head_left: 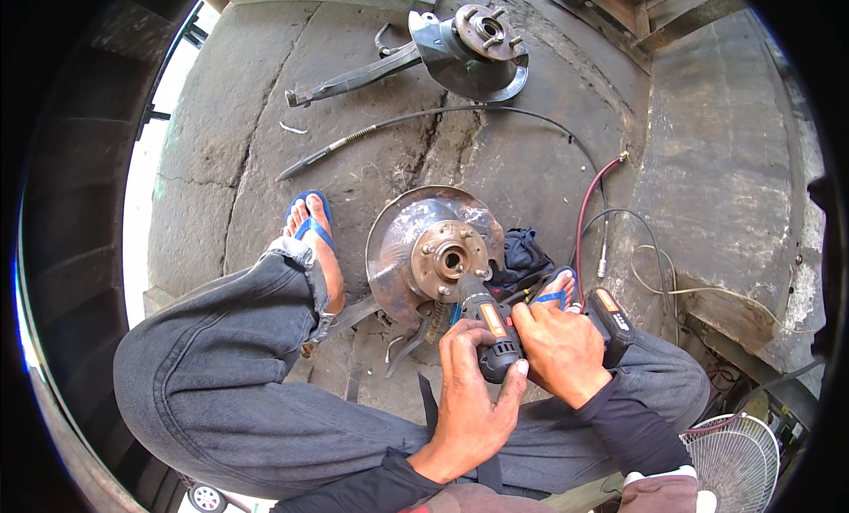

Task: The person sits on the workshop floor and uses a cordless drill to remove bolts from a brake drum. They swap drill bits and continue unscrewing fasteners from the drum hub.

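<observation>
Both hands are on a black cordless drill (502, 343) with orange labels. My right hand (562, 349) wraps round its handle, above the battery pack (612, 318). Cupped about the rear of the motor housing is my left hand (471, 402), thumb on one side and fingers on the other. The drill's chuck points at a rusty wheel hub (432, 255) with studs, between my feet. Whether the tip touches a stud cannot be made out. Behind the hub flange sits a worn round dust shield (389, 248). A brown coil spring (436, 322) shows under the chuck.
Another hub assembly (491, 35) with a long arm lies farther off on the cracked concrete floor (265, 88). A black cable (460, 109) and a red hose (586, 212) curve across it. Dark cloth (522, 258) lies beside the near hub. A fan (738, 455) stands at lower right.
</observation>
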Demonstrator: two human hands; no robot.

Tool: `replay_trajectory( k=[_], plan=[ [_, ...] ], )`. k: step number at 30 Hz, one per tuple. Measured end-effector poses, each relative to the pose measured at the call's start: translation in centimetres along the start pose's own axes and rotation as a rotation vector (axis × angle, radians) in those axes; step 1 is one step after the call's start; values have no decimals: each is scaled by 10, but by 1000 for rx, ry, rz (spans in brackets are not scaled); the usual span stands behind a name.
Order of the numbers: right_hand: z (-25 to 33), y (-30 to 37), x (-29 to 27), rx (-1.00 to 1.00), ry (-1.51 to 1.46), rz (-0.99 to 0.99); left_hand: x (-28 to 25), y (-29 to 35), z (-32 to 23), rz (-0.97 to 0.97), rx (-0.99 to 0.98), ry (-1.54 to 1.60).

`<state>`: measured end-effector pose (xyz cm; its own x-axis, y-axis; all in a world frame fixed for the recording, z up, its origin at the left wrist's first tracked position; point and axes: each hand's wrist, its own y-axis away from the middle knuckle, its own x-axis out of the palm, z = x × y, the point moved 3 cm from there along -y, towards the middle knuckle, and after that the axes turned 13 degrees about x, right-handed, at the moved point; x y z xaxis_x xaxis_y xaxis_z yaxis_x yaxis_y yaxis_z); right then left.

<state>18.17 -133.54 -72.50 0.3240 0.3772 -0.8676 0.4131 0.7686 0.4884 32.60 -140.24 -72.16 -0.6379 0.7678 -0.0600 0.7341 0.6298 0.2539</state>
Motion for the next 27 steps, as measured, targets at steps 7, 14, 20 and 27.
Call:
replay_trajectory(
  k=[7, 14, 20, 27],
  plan=[
    [-6, -2, 0, 23, 3, 19, 1, -5, -7, -1, 49, -68],
    [-25, -9, -3, -53, -32, 18, 12, -10, -8, -8, 93, -61],
    [-42, -19, -2, -92, -59, 13, 23, -15, -7, 14, 150, -49],
    [-42, -22, -9, -112, -41, 28, 25, -16, -6, 7, 135, -6]
  ],
)
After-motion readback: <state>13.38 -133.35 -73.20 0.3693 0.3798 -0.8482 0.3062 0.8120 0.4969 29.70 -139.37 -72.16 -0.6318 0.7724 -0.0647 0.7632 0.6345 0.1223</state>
